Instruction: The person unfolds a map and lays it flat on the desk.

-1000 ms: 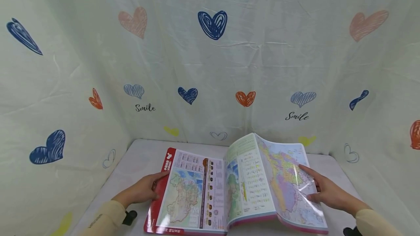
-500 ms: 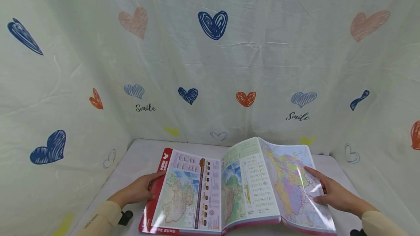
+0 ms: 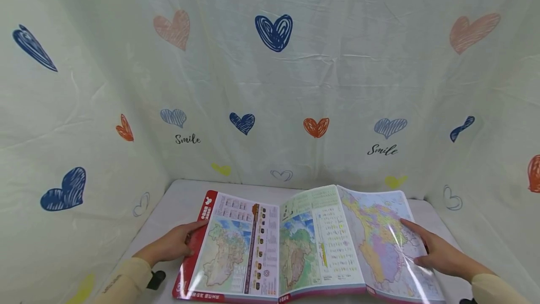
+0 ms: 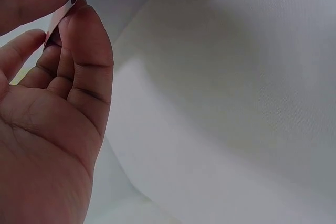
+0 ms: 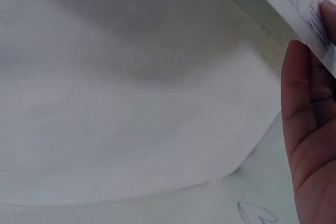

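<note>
A glossy folding map (image 3: 343, 233) with a red left border stands partly unfolded in the head view, its panels rising to a ridge right of the middle. My left hand (image 3: 168, 244) pinches the red edge, thumb on top and fingers curled beneath. On the opposite side my right hand (image 3: 440, 252) grips the outer panel, which carries a coloured map. The left wrist view shows the left hand (image 4: 52, 114) with its fingers under the sheet's edge. In the right wrist view, the right hand (image 5: 312, 124) holds the edge of the printed sheet (image 5: 302, 3).
The map is over a white table (image 3: 168, 201) with rounded corners. Behind and on both sides hangs a pale curtain (image 3: 287, 88) printed with hearts and "Smile". Black pieces show at the wrists, by the cream sleeves (image 3: 126, 278).
Both hands have moved apart, left hand leftward, right hand rightward and slightly lower. The map has spread wider, and its ridge has sunk and shifted right, showing more of the middle panel.
</note>
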Demonstrator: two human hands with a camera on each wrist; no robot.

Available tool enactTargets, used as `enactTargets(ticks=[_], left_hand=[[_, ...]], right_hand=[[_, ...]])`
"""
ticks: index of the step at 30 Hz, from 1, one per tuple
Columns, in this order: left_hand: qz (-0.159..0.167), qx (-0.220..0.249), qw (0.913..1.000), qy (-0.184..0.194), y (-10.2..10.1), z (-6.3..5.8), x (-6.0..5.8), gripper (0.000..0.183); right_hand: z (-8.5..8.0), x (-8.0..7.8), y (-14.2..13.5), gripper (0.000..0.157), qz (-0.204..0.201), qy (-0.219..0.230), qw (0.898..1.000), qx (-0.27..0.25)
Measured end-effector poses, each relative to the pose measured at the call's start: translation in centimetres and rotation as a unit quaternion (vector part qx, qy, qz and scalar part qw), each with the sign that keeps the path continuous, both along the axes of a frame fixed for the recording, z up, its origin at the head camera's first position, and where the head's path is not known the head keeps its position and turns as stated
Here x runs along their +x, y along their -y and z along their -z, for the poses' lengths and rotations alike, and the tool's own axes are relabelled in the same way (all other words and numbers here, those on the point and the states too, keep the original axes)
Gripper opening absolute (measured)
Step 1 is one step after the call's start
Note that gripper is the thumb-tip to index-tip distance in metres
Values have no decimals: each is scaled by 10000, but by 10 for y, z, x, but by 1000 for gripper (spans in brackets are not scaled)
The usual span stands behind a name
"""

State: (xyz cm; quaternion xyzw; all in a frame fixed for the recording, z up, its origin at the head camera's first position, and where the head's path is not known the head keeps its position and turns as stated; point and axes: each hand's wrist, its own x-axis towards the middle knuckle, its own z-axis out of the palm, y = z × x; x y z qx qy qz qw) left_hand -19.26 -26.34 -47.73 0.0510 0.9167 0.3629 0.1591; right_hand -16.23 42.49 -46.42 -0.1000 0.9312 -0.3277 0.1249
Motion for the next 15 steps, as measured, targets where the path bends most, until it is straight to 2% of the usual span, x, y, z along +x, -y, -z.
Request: enactTargets(ticks=[7, 15], left_hand=[[-127, 7, 9999, 65, 4, -2, 2, 86], [-200, -71, 9997, 93, 7, -2, 3, 87]], right_hand=[[6, 2, -8, 100, 4, -453, 9970, 625], [11, 4, -12, 99, 166, -446, 9952, 850]])
